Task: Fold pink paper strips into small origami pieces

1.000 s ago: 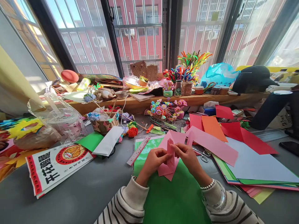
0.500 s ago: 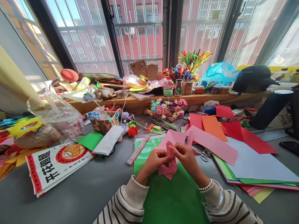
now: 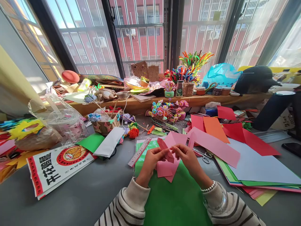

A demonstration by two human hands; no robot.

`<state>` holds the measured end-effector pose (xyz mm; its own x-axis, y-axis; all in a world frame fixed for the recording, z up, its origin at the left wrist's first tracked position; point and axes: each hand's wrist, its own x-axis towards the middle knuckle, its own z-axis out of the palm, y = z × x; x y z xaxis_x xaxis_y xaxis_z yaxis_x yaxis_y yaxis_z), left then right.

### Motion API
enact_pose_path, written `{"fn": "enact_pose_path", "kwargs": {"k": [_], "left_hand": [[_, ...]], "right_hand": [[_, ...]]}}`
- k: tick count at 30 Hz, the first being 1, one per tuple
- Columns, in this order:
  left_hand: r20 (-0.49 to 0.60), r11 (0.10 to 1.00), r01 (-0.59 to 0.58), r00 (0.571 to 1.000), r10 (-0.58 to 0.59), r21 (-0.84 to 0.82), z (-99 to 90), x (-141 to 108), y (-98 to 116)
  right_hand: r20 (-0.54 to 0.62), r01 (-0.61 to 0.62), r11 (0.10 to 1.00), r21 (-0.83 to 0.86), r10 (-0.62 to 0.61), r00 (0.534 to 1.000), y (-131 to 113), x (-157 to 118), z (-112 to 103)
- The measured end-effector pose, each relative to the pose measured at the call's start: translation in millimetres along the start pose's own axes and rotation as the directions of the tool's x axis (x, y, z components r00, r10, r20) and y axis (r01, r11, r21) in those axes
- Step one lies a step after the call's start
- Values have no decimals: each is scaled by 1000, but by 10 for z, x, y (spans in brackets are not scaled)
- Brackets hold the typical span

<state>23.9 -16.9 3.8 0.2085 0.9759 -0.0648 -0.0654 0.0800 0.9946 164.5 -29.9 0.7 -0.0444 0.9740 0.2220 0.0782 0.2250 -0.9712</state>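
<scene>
Windows span the top; below lies the table (image 3: 77,194). Lower centre, green sheet (image 3: 176,201); above it, the left hand (image 3: 154,158) pinches folded paper (image 3: 166,152), right hand (image 3: 185,153) fingers nearly closed at its edge.

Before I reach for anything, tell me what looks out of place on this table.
The paper stack on the right is askew: its edges fan out, and red sheets lie crooked over its far side. I see no spill, and no tear in the folded pink paper.
</scene>
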Motion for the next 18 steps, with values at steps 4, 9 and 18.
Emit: {"fn": "enact_pose_path", "kwargs": {"k": [4, 9, 18], "left_hand": [[-13, 1000, -8, 1000, 8, -17, -8, -7, 7], [34, 998, 34, 999, -36, 57, -13, -14, 13], [112, 985, 107, 986, -122, 136, -43, 1, 21]], "right_hand": [[89, -78, 991, 104, 69, 994, 17, 0, -8], [169, -154, 983, 98, 136, 976, 10, -1, -39], [253, -199, 980, 15, 189, 949, 14, 13, -105]]}}
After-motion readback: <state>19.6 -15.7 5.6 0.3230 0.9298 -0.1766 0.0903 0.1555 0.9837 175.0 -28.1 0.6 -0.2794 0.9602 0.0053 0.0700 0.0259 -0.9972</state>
